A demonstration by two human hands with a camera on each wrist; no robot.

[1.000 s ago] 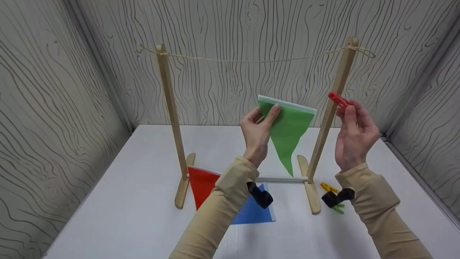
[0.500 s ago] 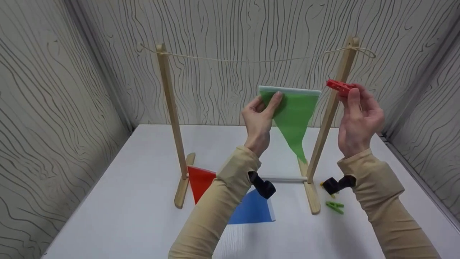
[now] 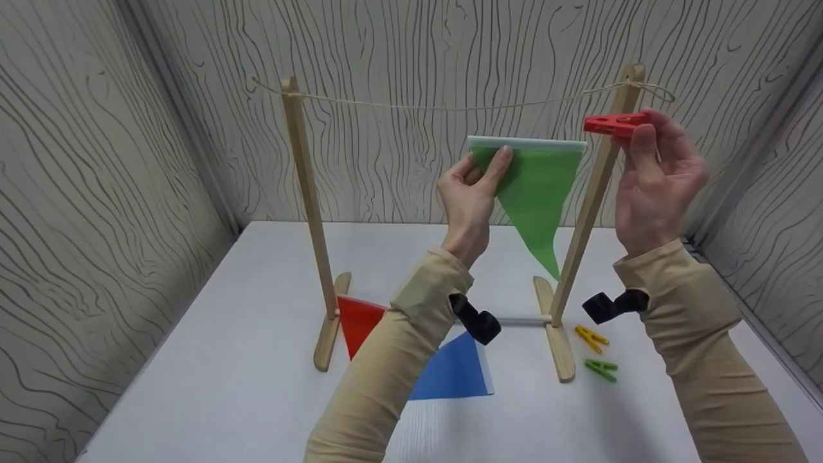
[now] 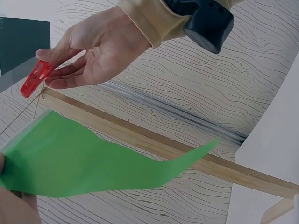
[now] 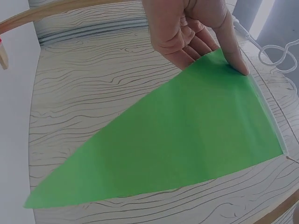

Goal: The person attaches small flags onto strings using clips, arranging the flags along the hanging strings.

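Note:
My left hand point(image 3: 470, 199) pinches a green triangular pennant point(image 3: 541, 186) near the left end of its white top edge. The pennant hangs point down, its tip bent slightly to the right, just below the sagging string point(image 3: 411, 107). Between thumb and fingers, my right hand point(image 3: 662, 173) holds a red clothespin point(image 3: 611, 124) by its handle end, with the nose pointing left. In the left wrist view the clothespin point(image 4: 35, 79) is close to the string's knot at the post top. The right wrist view shows the left thumb lying flat over the green pennant point(image 5: 177, 135).
Two wooden posts point(image 3: 308, 206) on feet carry the string, joined low down by a white rod point(image 3: 521, 319). A red pennant point(image 3: 360, 325) and a blue pennant point(image 3: 453, 373) lie partly behind my left sleeve. Yellow point(image 3: 591, 337) and green clothespins point(image 3: 602, 369) lie on the white table point(image 3: 212, 386).
Both hands have risen toward the string, drifting slightly right. The green pennant's top edge has levelled out, and the red clothespin has turned nearly horizontal. The yellow clothespin on the table is now uncovered.

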